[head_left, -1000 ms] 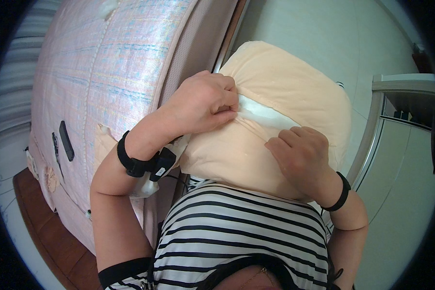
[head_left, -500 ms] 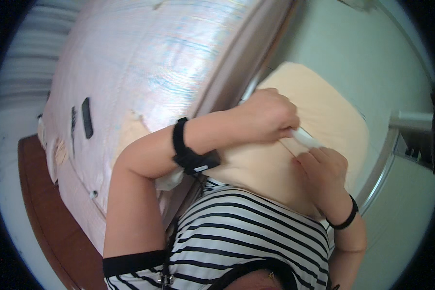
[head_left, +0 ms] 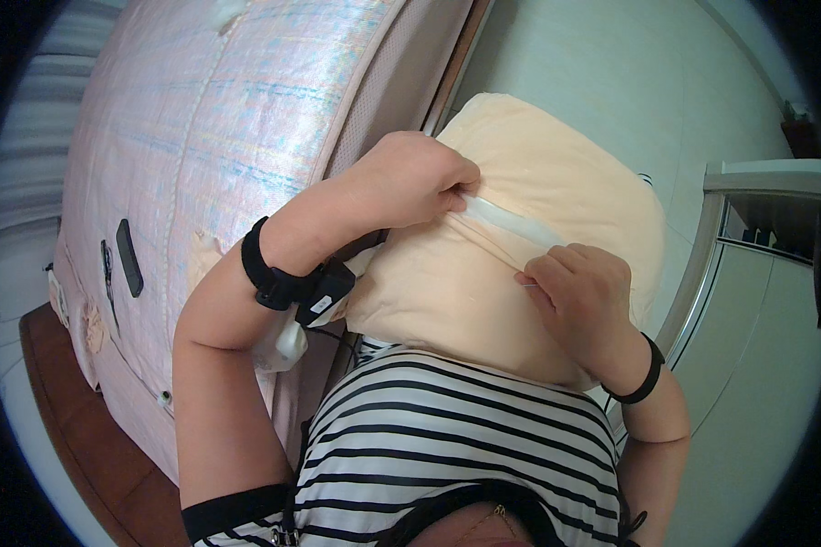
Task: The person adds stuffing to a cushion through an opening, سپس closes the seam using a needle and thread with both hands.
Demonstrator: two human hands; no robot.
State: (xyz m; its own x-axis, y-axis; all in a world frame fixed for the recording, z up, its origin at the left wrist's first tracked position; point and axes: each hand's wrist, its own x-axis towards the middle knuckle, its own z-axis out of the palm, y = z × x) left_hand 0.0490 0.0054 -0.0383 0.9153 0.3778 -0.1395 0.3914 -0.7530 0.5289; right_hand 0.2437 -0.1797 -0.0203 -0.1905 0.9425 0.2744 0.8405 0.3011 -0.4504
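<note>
A cream cushion [head_left: 483,301] lies across my lap, with a long slit in its cover. White inner material [head_left: 511,221] shows through the slit between my hands. My left hand [head_left: 429,182] is closed in a pinch on the cushion cover at the far left end of the opening. At the slit's near right end, my right hand [head_left: 579,287] is closed, its thumb and forefinger pinched together. A thin, shiny, needle-like sliver [head_left: 529,285] pokes out from those fingertips. Whether the right fingers also grip the fabric is hidden.
A bed with a pale plaid cover [head_left: 246,118] stands at my left. On it lie a dark remote control [head_left: 129,258] and a dark slim object [head_left: 108,273]. A light cabinet [head_left: 748,310] is at the right, with pale floor tiles [head_left: 611,64] beyond the cushion.
My view has shifted, so the bed and cushion sit further left. The slit is stretched straighter between my hands, and the sliver at my right fingertips has come into sight.
</note>
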